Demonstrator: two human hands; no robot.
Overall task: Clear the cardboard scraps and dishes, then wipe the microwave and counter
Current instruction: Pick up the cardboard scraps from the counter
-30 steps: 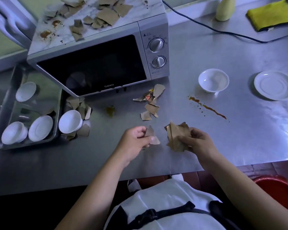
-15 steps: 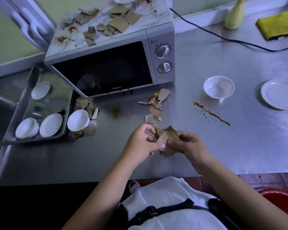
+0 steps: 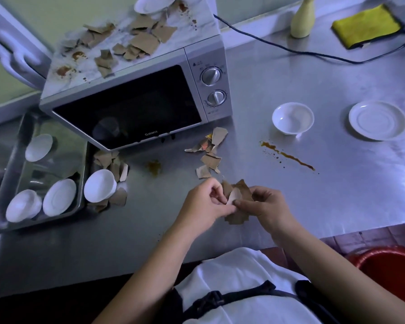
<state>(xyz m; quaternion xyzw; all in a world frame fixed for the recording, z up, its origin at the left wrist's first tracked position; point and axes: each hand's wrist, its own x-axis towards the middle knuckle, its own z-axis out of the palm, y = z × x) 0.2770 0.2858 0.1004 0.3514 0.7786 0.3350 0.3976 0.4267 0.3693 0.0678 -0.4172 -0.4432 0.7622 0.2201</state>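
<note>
Both hands meet over the counter's front edge around a bunch of brown cardboard scraps [image 3: 237,199]. My right hand [image 3: 269,206] grips the bunch; my left hand [image 3: 206,204] pinches a pale scrap against it. More scraps [image 3: 211,153] lie in front of the silver microwave [image 3: 136,97], beside its left foot [image 3: 110,160], and all over its stained top [image 3: 136,40]. On the right of the steel counter [image 3: 337,188] stand a white bowl [image 3: 292,118] and a white saucer [image 3: 378,120]. Another white bowl [image 3: 99,185] sits beside the tray.
A steel tray [image 3: 12,174] at the left holds three white dishes. Brown sauce streaks [image 3: 288,155] and a smear [image 3: 153,167] mark the counter. A yellow cloth [image 3: 366,25], a pale bottle [image 3: 303,19] and a black cable [image 3: 313,54] are at the back. A red bin [image 3: 393,272] stands below right.
My left hand has brought its scrap across to the bunch in my right hand; the two hands now touch. The view has tilted up, showing more of the microwave top.
</note>
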